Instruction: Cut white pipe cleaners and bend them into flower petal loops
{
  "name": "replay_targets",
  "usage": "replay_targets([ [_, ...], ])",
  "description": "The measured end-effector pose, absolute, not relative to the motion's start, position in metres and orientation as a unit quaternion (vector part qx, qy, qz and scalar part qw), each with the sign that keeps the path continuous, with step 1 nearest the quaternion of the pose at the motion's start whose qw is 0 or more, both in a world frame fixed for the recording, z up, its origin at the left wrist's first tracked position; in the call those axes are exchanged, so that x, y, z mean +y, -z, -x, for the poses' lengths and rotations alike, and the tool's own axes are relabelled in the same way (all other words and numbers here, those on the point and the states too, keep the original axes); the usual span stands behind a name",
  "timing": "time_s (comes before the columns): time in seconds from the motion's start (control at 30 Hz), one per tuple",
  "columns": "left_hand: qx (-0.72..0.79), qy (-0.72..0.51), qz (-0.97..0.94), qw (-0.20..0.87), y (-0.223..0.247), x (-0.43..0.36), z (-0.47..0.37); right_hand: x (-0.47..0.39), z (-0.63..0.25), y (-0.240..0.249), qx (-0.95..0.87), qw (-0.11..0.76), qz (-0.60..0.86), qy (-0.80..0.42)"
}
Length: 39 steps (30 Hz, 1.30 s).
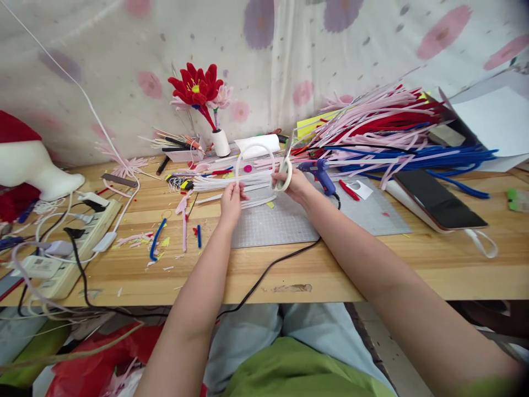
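Over the grey mat (268, 223), the left hand (231, 203) pinched one end of a white pipe cleaner (253, 153) looped up at 12 o'clock; the right hand (292, 181), closed on scissors (286, 165), held the other end. Blades so close could nick fingers. At 2 o'clock lay a glue gun (319, 173), its cord (264, 273) trailing between the arms, then piled stems (372, 129).

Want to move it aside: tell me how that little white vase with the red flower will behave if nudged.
The white vase looks narrow-based under a big red flower leaning left, so probably top-heavy and apt to tip. It seems small and light, likely sliding on the wooden table.
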State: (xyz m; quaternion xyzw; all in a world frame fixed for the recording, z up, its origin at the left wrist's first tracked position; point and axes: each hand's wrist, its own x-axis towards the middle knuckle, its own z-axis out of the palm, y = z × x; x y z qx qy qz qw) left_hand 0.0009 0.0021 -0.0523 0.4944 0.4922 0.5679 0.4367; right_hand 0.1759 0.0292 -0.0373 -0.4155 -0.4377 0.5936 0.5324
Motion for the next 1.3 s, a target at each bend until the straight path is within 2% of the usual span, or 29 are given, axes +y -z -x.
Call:
replay_targets([
  [0.1, 0.475, -0.533, -0.451, 0.535, 0.051, -0.005, -0.009, 0.025, -0.176, 0.040, -0.470, 0.485, 0.425, -0.602],
  [0.2, 0.478, -0.496, -0.437, 0.578, 0.050, -0.011, -0.013, 0.020, -0.172, 0.042, -0.523, 0.456, 0.419, -0.586],
  [0.5, 0.477, -0.450, -0.459, 0.599, 0.056, -0.011, -0.015, 0.013, -0.156, 0.046, -0.556, 0.421, 0.422, -0.579],
  [1.3, 0.451, -0.409, -0.505, 0.612, 0.055, -0.010, -0.010, 0.010, -0.154, 0.047, -0.531, 0.413, 0.446, -0.590],
])
